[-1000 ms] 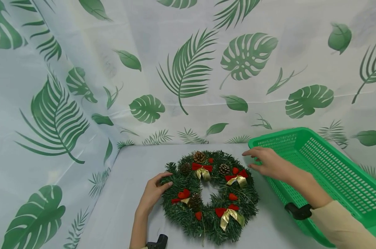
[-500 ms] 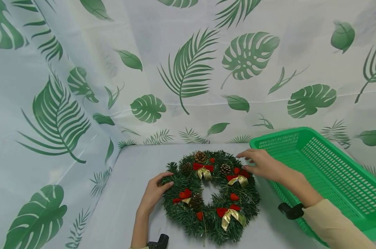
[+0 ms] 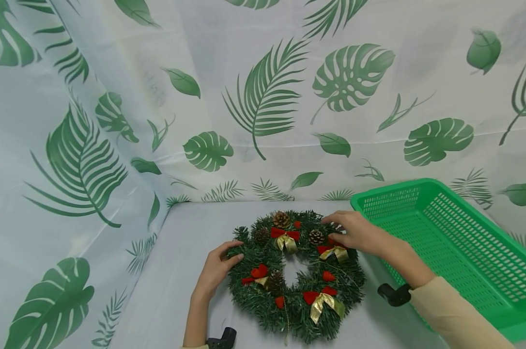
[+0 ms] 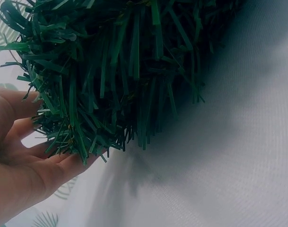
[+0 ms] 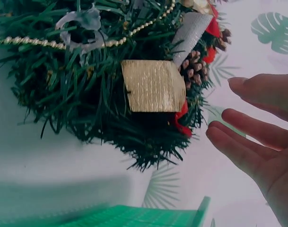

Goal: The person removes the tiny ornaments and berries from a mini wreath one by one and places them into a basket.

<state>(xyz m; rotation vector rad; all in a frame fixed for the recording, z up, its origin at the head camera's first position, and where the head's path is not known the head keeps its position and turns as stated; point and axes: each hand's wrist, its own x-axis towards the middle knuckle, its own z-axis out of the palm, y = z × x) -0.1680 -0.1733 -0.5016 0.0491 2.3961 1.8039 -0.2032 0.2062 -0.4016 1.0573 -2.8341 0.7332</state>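
Note:
A green Christmas wreath (image 3: 267,305) with red and gold bows, pinecones (image 3: 317,236) and small red ornaments lies on the pale tabletop. My left hand (image 3: 216,270) grips its left edge; in the left wrist view the thumb is on one side of the needles and the fingers (image 4: 70,166) curl round the other, their tips partly hidden. At the upper right of the wreath is my right hand (image 3: 360,233), fingers spread and relaxed, overlapping the greenery in the head view. The right wrist view shows a gap between those fingertips and a gold ribbon (image 5: 154,86).
A green plastic basket (image 3: 472,218) with perforated walls stands right of the wreath, beneath my right forearm. Behind the table hangs a white leaf-print sheet (image 3: 285,179), which also covers the left side. A gold bead string (image 5: 37,43) crosses the wreath.
My right hand has moved left from beside the basket's edge to over the wreath's upper right. The left hand and wreath look nearly unchanged.

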